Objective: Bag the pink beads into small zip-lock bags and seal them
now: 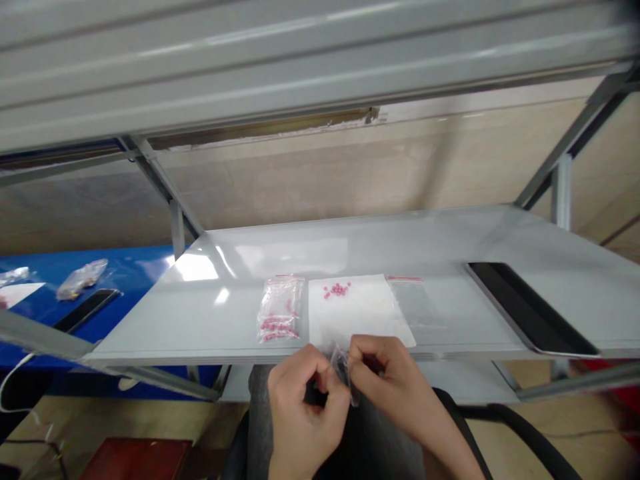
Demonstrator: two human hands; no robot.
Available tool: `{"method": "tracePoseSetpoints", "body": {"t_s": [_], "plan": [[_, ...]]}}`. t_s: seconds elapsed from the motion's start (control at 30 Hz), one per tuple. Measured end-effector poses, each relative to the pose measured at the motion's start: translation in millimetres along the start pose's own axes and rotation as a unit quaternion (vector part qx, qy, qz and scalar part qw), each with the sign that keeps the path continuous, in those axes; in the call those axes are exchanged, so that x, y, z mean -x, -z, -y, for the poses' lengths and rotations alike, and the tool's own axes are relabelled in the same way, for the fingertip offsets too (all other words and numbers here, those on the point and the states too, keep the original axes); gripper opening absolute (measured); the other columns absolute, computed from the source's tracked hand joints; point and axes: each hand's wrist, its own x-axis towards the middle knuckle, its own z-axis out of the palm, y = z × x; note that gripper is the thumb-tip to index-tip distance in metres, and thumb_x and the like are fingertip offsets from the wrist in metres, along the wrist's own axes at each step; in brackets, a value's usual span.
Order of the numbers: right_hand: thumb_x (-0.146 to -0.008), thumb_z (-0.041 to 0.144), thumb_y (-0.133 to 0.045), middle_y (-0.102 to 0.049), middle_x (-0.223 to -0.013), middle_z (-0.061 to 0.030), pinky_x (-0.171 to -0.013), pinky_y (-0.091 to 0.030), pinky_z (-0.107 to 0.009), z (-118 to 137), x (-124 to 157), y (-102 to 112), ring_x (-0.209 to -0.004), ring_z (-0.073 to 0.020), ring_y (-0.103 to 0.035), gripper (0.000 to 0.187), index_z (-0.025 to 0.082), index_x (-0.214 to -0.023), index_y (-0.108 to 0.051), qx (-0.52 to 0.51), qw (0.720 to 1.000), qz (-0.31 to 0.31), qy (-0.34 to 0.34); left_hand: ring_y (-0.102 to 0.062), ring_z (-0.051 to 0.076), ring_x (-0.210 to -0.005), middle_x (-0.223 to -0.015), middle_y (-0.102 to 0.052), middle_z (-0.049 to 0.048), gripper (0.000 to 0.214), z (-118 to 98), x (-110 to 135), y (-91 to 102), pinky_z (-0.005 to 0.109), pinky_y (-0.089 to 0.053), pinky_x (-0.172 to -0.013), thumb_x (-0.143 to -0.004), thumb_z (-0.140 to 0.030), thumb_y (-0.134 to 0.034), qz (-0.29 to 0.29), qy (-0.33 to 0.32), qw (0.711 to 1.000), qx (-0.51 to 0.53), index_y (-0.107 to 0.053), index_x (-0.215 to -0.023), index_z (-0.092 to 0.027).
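Just off the near edge of the glossy pale-grey table (450, 247), the left hand (307, 407) and right hand (385, 370) each have thumb and fingers clamped on a small, crumpled clear plastic bag (341, 363) between them. The step looks like working the bag's edge; the next move calls for a firm, even pinch on thin film. Farther off, small round pink beads (339, 289) lie on a white paper sheet (360, 320), with clear bags of pink pieces (280, 307) to the left.
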Motion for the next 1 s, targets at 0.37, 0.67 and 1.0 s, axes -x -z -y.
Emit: {"method": "tracePoseSetpoints", "body": {"t_s": [0.37, 0.67, 1.0], "plan": [[-0.074, 0.02, -0.049, -0.042, -0.052, 0.0058, -0.049, -0.029, -0.023, 2.4, 3.3, 8.5, -0.05, -0.0092, -0.037, 0.019, 0.021, -0.056, -0.042, -0.071, 0.997, 0.034, -0.012, -0.055, 0.038, -0.133, -0.143, -0.058, 0.0143, 0.092, 13.2, -0.2, 5.2, 0.058, -0.05, -0.107, -0.071, -0.051, -0.084, 0.116, -0.08, 0.988, -0.058, -0.041, -0.149, -0.026], [-0.08, 0.026, -0.051, -0.035, -0.055, 0.0057, -0.051, -0.026, -0.025, -2.7, -1.6, 9.9, -0.054, -0.0103, -0.035, 0.027, 0.021, -0.056, -0.039, -0.007, 1.0, 0.002, -0.006, -0.068, 0.026, -0.105, -0.115, -0.068, 0.0057, 0.066, 12.2, -4.9, 5.2, 0.043, -0.06, -0.09, -0.069, -0.025, -0.087, 0.103, -0.017, 0.994, 0.004, -0.058, -0.128, -0.03], [-0.078, 0.018, -0.065, -0.059, -0.098, -0.0047, -0.065, -0.049, -0.027, 4.6, 0.9, 7.4, -0.086, -0.0186, -0.059, 0.006, 0.021, -0.083, -0.066, 0.049, 0.985, -0.094, 0.137, -0.065, 0.026, -0.103, -0.113, -0.065, 0.0083, 0.052, 18.2, -7.7, 1.4, 0.04, -0.057, -0.088, -0.081, -0.025, -0.079, 0.025, -0.027, 0.997, -0.069, -0.056, -0.128, -0.024]]}}
